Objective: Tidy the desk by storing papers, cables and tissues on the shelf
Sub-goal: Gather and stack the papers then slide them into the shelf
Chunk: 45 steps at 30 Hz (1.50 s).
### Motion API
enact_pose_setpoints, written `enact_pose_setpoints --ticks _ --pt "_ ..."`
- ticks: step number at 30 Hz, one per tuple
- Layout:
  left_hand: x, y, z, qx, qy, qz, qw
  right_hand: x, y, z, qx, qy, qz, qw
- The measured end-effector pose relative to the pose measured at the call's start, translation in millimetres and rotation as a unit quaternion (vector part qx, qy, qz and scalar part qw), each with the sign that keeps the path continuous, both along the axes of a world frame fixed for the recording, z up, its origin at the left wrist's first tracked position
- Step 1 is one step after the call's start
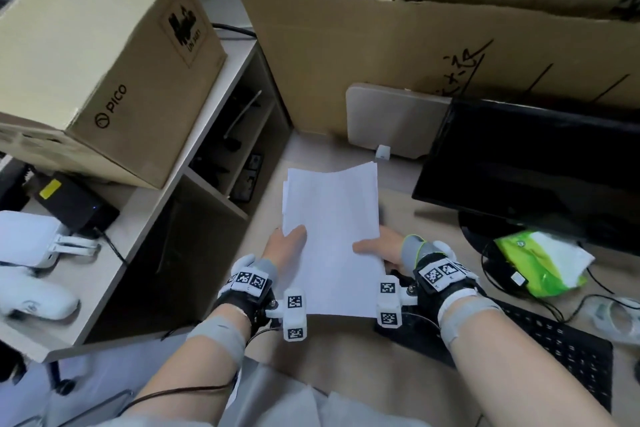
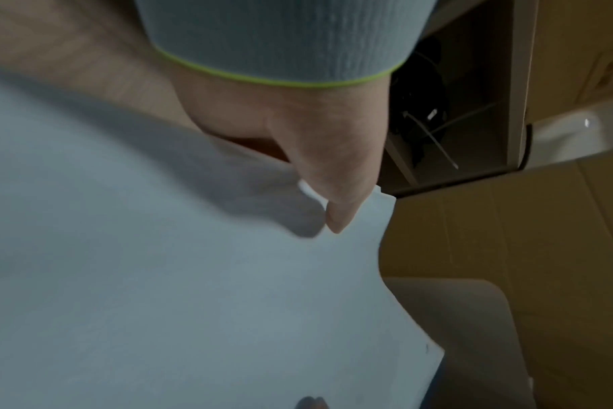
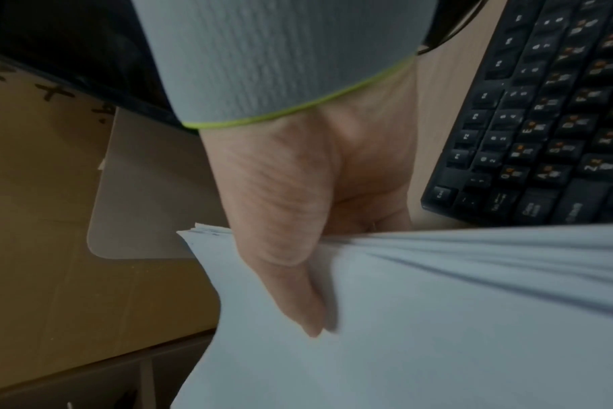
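Observation:
A stack of white papers (image 1: 332,236) is held above the desk (image 1: 308,152) by both hands, its far end sagging toward the back. My left hand (image 1: 285,243) pinches the left edge, thumb on top (image 2: 336,193), fingers hidden underneath. My right hand (image 1: 381,248) pinches the right edge, thumb pressed on the top sheet (image 3: 298,290); the papers (image 3: 420,318) fan slightly there. The shelf unit (image 1: 221,163) stands to the left, its compartments holding dark cables. A green tissue pack (image 1: 540,260) lies at the right near the monitor base, with thin black cables (image 1: 491,274) around it.
A black monitor (image 1: 526,163) and black keyboard (image 1: 568,350) fill the right side. Cardboard sheets (image 1: 381,55) lean at the back with a beige board (image 1: 391,121) before them. A PICO carton (image 1: 97,55), a black box and white devices sit on the shelf top.

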<state>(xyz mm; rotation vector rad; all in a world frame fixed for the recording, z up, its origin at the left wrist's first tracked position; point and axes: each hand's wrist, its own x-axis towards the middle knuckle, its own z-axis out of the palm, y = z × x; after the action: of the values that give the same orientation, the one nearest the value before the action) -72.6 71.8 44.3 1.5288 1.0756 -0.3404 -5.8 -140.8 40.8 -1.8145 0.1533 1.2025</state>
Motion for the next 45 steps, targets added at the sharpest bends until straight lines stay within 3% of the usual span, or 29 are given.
enact_pose_setpoints --ticks 4,9,17,21,26,32,36,40,45 --pt "18.3 18.3 -16.9 0.042 0.029 -0.069 0.996 12.7 15.2 -9.4 -0.042 -0.006 0.002 0.999" --pt "49.0 52.2 -43.3 0.05 0.048 -0.084 0.994 40.4 41.9 -36.7 -0.08 0.002 -0.004 0.997" --pt "64.1 139.8 -94.5 -0.035 0.09 -0.004 0.995 119.1 124.6 -87.8 -0.075 -0.041 -0.075 0.994" --pt "43.5 155.3 -105.5 -0.15 0.098 0.103 0.978 150.5 165.3 -99.7 -0.057 -0.069 -0.092 0.992" --pt "31.0 155.2 -116.3 -0.173 0.051 0.145 0.973 166.4 199.9 -114.2 -0.027 -0.088 -0.11 0.99" --pt "39.1 148.7 -118.0 -0.189 0.021 0.121 0.974 167.2 205.0 -123.7 -0.043 -0.096 -0.141 0.984" --pt "39.1 144.0 -115.7 -0.201 0.018 0.116 0.973 156.8 229.7 -117.4 0.012 -0.083 -0.167 0.982" --pt "30.1 152.0 -115.2 -0.215 0.016 0.115 0.97 149.1 269.0 -115.2 0.061 -0.043 -0.118 0.99" --pt "29.6 153.2 -119.5 -0.22 0.017 0.124 0.967 158.2 296.5 -129.2 0.047 -0.003 -0.028 0.999"
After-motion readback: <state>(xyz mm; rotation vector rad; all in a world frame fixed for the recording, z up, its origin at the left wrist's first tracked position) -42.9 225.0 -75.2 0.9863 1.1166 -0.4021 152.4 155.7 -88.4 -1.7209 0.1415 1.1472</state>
